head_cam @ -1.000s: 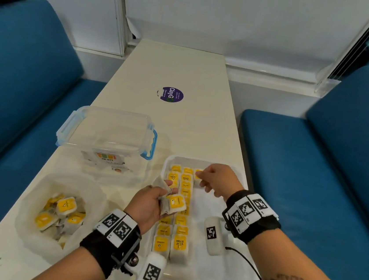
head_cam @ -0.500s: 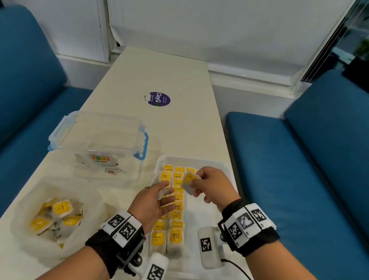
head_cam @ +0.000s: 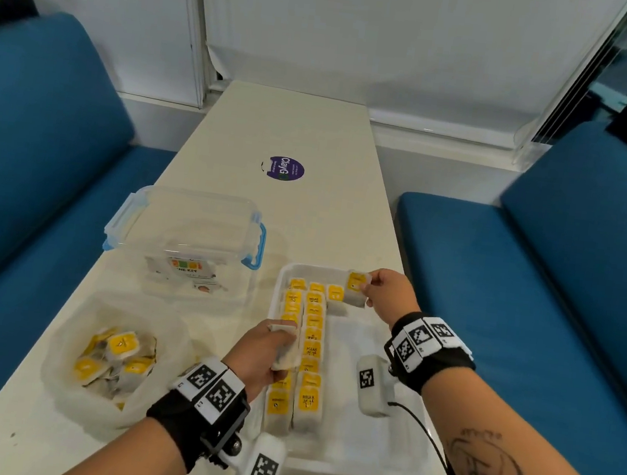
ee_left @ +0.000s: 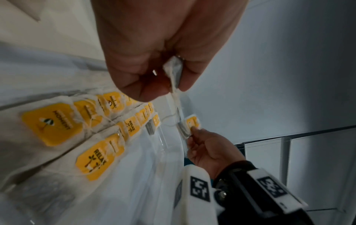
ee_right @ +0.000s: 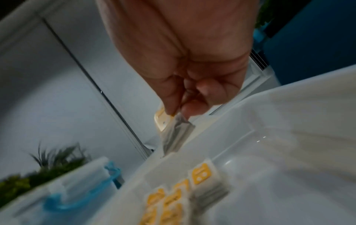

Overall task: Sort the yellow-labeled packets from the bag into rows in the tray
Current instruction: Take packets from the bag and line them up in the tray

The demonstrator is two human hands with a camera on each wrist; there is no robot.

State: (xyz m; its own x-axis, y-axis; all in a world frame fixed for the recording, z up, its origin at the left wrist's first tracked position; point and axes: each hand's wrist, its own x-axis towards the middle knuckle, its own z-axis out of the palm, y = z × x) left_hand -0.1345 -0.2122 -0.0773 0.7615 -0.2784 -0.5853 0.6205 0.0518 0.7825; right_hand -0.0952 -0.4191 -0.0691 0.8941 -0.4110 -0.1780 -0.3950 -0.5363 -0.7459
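Observation:
A white tray (head_cam: pixel 391 433) lies near the table's front edge with two long rows of yellow-labeled packets (head_cam: pixel 310 350) along its left side and a short row across its far end. My right hand (head_cam: pixel 383 294) pinches one packet (head_cam: pixel 357 287) above the tray's far right part; it also shows in the right wrist view (ee_right: pixel 173 129). My left hand (head_cam: pixel 267 353) hovers over the left rows and grips packets (head_cam: pixel 289 348), seen edge-on in the left wrist view (ee_left: pixel 174 71). A clear bag (head_cam: pixel 70 334) with several more packets (head_cam: pixel 122 344) sits left of the tray.
A clear plastic box (head_cam: pixel 186 238) with blue latches stands behind the bag. A purple round sticker (head_cam: pixel 284 168) marks the table farther back. Blue sofas (head_cam: pixel 552 288) flank the narrow table on both sides.
My right hand took a packet from my left hand and carried it away to the tray's far right. My left hand stayed over the left rows, still holding packets.

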